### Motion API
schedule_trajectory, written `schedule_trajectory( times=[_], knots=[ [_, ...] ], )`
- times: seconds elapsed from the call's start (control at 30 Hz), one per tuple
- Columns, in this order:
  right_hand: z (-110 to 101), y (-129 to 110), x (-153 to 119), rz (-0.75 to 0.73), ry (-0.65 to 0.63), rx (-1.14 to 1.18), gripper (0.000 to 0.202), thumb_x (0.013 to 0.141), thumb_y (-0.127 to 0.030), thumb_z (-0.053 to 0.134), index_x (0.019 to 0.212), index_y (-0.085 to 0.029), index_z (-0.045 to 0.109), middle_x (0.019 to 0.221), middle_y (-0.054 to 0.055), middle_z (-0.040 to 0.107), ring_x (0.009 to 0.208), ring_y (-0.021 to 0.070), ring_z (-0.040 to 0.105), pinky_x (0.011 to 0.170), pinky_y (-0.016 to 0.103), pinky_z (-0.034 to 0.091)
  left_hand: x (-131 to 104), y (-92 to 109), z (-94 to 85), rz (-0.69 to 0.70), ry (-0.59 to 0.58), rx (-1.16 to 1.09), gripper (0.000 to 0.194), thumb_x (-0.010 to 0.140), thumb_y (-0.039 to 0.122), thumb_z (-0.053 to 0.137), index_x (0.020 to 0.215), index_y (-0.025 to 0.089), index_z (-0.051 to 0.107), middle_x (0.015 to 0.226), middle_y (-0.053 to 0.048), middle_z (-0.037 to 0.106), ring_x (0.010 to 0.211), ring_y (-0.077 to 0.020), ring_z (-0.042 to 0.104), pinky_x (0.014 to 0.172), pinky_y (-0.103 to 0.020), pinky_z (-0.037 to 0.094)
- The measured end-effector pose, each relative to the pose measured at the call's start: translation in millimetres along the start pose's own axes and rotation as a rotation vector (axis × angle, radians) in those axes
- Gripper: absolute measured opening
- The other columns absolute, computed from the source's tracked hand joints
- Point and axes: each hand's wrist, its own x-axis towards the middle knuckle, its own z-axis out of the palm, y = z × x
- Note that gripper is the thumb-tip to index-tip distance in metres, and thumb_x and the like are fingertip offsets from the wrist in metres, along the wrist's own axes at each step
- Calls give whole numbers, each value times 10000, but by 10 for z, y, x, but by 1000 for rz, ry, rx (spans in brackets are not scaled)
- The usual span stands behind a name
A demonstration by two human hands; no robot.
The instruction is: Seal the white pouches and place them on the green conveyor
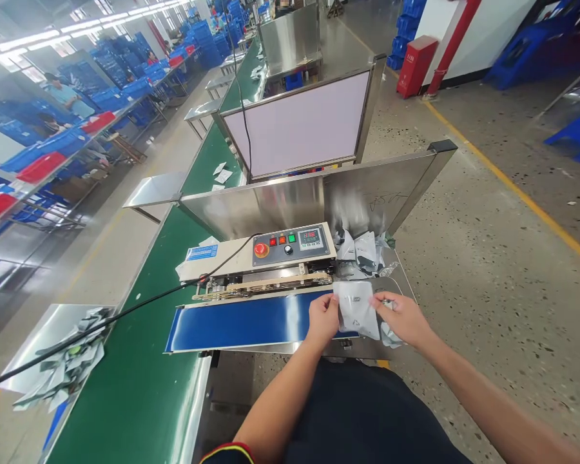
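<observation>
A small white pouch is held upright between my two hands at the right end of a sealing machine. My left hand pinches the pouch's left edge, over the blue belt. Closed at the upper right edge of the same pouch is my right hand, with another pouch below its fingers. Behind the hands, more pouches are heaped on the metal surface against the steel panel. The machine's control panel shows lit red digits.
A green conveyor runs along the left, crossed by a black cable. Many pouches lie on a side shelf. A steel panel and a framed white board stand behind the machine.
</observation>
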Motion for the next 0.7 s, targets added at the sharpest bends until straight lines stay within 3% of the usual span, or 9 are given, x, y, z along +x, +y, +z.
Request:
schedule_trajectory(
  times=[0.1,0.27,0.43,0.57,0.63,0.7],
  knots=[
    [10,67,190,153,75,-35,439,832,-627,727,912,-211,842,532,4,586,523,224,563,519,318,424,175,-95,125,-114,81,-32,532,880,692,750,817,166,796,671,-28,643,672,-180,542,659,-281,485],
    [96,10,457,191,81,-17,339,775,-542,790,847,-214,838,786,96,780,694,271,708,551,314,470,358,-121,70,-186,139,-69,478,847,634,794,748,169,754,584,9,564,605,-151,486,595,-245,432],
    [353,-145,598,187,39,-54,274,795,-475,792,837,-206,831,842,108,801,763,292,747,634,337,530,426,-125,-128,-210,159,-139,473,825,618,823,785,150,769,627,-9,623,618,-155,520,618,-264,458],
    [533,-268,621,159,-13,-63,297,836,-507,800,880,-217,847,921,109,822,872,316,778,717,358,569,372,-91,-395,-182,201,-176,466,842,613,809,870,147,804,728,-46,712,672,-186,604,684,-298,516],
    [537,-293,576,144,-29,-63,335,854,-546,795,941,-230,862,959,104,832,933,324,788,758,366,588,241,-59,-567,-157,272,-133,465,868,622,791,885,158,810,776,-71,739,754,-230,667,748,-330,551],
    [489,-296,490,95,-15,-49,382,877,-591,776,987,-237,870,970,102,836,959,328,792,766,370,602,33,-20,-703,-59,424,-53,438,896,612,788,959,179,824,946,-120,792,953,-293,730,888,-380,585]
  ],
)
